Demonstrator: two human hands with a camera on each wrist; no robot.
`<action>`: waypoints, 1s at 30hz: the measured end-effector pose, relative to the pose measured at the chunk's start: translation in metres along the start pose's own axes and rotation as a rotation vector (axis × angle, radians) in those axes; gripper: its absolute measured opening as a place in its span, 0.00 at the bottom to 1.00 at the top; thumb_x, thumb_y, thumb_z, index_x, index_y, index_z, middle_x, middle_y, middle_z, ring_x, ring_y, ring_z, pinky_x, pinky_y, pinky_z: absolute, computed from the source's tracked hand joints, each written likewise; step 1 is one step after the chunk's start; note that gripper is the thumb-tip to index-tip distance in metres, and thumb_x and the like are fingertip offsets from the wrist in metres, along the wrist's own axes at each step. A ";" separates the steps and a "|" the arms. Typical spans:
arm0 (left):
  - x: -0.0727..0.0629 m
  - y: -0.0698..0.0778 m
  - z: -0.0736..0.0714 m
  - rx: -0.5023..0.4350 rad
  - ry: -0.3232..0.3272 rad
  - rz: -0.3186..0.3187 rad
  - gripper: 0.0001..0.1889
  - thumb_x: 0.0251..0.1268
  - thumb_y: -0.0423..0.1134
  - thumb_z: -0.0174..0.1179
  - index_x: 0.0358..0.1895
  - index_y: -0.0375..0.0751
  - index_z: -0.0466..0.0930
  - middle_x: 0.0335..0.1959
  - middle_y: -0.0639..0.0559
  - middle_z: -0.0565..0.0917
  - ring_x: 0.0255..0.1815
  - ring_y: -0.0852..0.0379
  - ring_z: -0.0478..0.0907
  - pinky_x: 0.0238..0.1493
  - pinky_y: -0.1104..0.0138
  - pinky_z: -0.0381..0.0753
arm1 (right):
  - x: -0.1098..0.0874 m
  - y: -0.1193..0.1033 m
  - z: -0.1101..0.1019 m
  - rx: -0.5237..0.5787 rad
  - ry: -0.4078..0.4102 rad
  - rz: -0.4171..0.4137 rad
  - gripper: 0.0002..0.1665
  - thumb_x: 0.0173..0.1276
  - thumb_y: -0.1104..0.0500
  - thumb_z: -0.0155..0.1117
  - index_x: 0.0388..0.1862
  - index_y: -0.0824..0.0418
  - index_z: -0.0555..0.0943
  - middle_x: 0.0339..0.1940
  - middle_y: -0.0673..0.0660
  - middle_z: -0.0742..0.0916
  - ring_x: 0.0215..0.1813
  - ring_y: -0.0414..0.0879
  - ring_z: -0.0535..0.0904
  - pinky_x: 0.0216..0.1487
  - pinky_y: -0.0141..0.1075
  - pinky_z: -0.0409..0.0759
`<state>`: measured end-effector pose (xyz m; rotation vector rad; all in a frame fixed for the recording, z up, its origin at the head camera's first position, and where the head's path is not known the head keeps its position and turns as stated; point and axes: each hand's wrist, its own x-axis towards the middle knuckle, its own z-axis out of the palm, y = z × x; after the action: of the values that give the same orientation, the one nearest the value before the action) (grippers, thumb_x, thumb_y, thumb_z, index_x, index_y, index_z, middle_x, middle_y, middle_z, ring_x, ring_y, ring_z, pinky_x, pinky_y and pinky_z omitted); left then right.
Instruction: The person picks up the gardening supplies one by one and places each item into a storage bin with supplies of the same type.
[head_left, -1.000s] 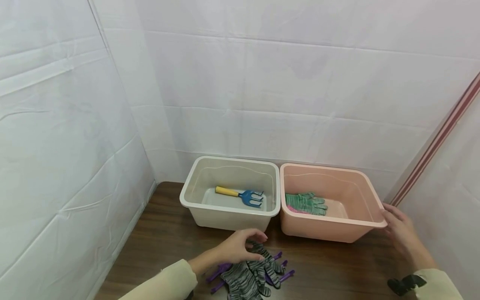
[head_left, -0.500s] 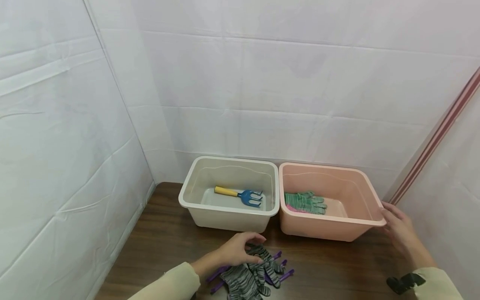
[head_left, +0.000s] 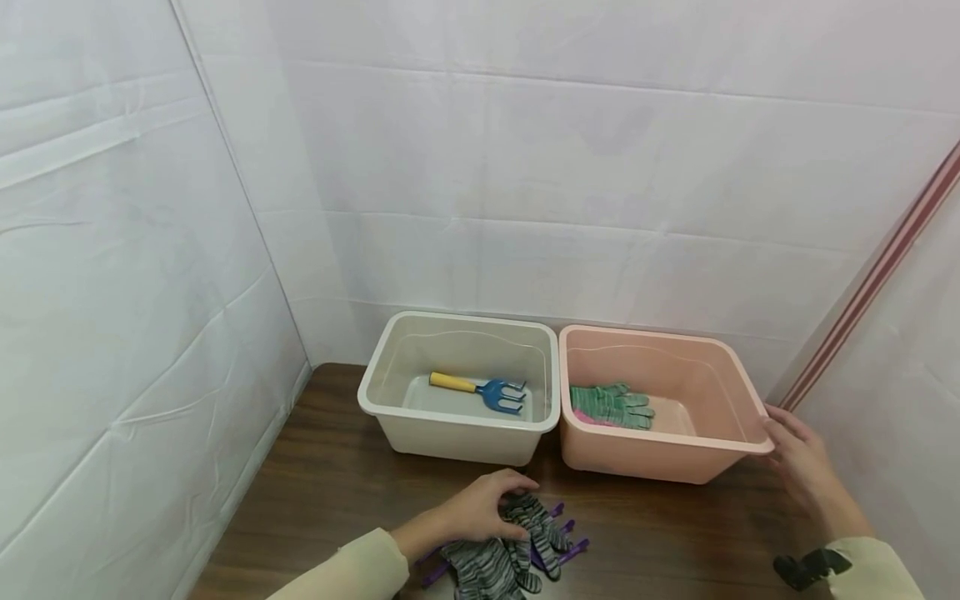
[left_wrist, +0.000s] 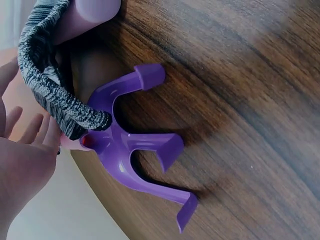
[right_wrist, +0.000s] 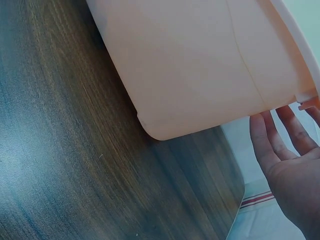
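Left hand (head_left: 472, 510) has dropped onto the gray gloves (head_left: 495, 550), fingers curling over the top one on the counter (head_left: 330, 483). Soft, light, floppy; pinch mid-palm fabric. Right hand (head_left: 798, 458), fingers straight, touches the pink bin (head_left: 738, 450) rim.

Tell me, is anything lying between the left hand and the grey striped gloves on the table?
Nothing visible does. The left hand already rests on the grey striped gloves, fingers curled over them. The gloves lie over a purple rake on the wooden table, so the rake is under them, not in between.
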<state>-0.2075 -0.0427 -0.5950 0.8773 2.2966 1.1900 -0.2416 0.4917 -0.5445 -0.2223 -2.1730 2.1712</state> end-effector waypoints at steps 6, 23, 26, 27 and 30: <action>0.002 0.000 0.002 0.127 -0.049 0.002 0.38 0.64 0.49 0.77 0.77 0.49 0.73 0.71 0.54 0.76 0.69 0.57 0.74 0.71 0.60 0.75 | 0.001 0.001 0.001 -0.037 0.029 0.023 0.18 0.83 0.49 0.63 0.67 0.49 0.79 0.44 0.33 0.87 0.44 0.32 0.86 0.41 0.32 0.87; 0.010 0.004 0.013 0.327 -0.028 -0.012 0.36 0.58 0.48 0.80 0.71 0.49 0.79 0.64 0.58 0.80 0.64 0.64 0.71 0.68 0.66 0.74 | 0.002 0.003 0.000 -0.072 0.028 0.034 0.31 0.84 0.47 0.60 0.78 0.57 0.71 0.47 0.31 0.84 0.46 0.30 0.84 0.42 0.30 0.86; 0.012 0.006 0.015 0.341 -0.016 0.000 0.34 0.57 0.47 0.81 0.68 0.48 0.81 0.60 0.60 0.82 0.60 0.65 0.70 0.65 0.69 0.75 | 0.003 0.004 -0.001 -0.058 0.028 0.027 0.28 0.84 0.47 0.60 0.76 0.55 0.73 0.46 0.32 0.85 0.46 0.30 0.85 0.42 0.30 0.87; 0.013 0.006 0.015 0.343 -0.015 0.004 0.34 0.56 0.46 0.81 0.68 0.48 0.82 0.59 0.61 0.82 0.59 0.66 0.70 0.63 0.69 0.76 | 0.003 0.004 -0.001 -0.051 0.027 0.023 0.27 0.83 0.48 0.61 0.75 0.54 0.74 0.46 0.32 0.85 0.46 0.30 0.85 0.42 0.30 0.87; 0.013 0.008 0.016 0.338 -0.016 0.001 0.32 0.56 0.45 0.81 0.66 0.47 0.83 0.55 0.63 0.83 0.56 0.67 0.70 0.59 0.71 0.76 | 0.003 0.005 -0.001 -0.028 0.027 0.015 0.22 0.83 0.49 0.62 0.71 0.52 0.78 0.46 0.33 0.86 0.46 0.31 0.85 0.42 0.31 0.87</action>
<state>-0.2044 -0.0210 -0.5978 0.9975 2.5264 0.8021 -0.2442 0.4927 -0.5496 -0.2679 -2.1954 2.1340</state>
